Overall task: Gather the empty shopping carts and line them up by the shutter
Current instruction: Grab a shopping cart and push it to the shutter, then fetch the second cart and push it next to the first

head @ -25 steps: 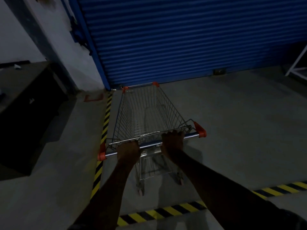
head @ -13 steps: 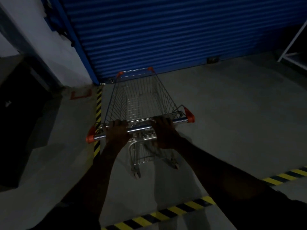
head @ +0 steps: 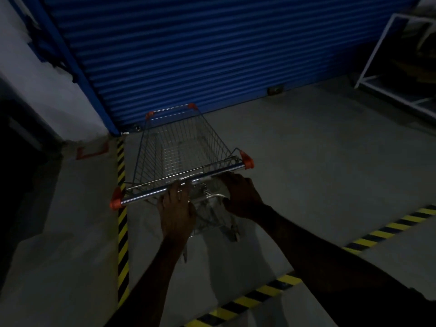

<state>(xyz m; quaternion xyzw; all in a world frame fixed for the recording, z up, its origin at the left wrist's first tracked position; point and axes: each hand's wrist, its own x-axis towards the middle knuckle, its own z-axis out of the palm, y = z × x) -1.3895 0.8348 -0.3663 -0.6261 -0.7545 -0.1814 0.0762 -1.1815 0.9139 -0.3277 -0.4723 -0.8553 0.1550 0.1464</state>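
Empty shopping cart (head: 184, 147) at 12 o'clock, nose near the blue roller shutter (head: 188, 55), hazard tape (head: 120, 161) at its 9 o'clock; left hand (head: 177, 208) and right hand (head: 243, 199) lie slack, unwrapped, at the handle bar (head: 146, 197), so it is probably parked.

Cart (head: 181, 152) just before shutter (head: 188, 55), floor tape (head: 121, 220) along its left, rack (head: 374, 51) well to the right

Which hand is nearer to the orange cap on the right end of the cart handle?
Right. The right hand is just below that orange cap; the left hand is farther left, near the middle of the handle.
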